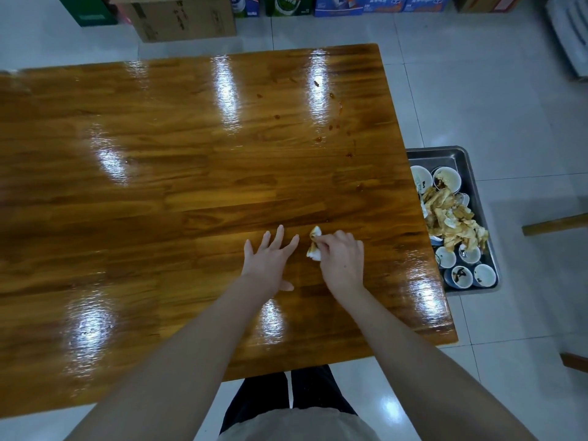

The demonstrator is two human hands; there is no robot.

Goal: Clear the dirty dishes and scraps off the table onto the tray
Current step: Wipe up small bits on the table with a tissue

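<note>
My right hand (pixel 342 259) grips a crumpled, stained white napkin (pixel 314 246) against the glossy wooden table (pixel 159 192). Just to its left, my left hand (pixel 270 259) lies flat on the tabletop with fingers spread, holding nothing. Brown sauce spots (pixel 331 122) dot the far right part of the table. Low beside the table's right edge stands a metal tray (pixel 458 155). It holds several dirty white bowls (pixel 461 276) and a heap of used napkins and scraps (pixel 451 221).
Cardboard boxes (pixel 184 20) and drink cartons (pixel 343 4) line the floor beyond the far edge. A wooden seat edge (pixel 553 224) pokes in at the right. White tiled floor surrounds the table.
</note>
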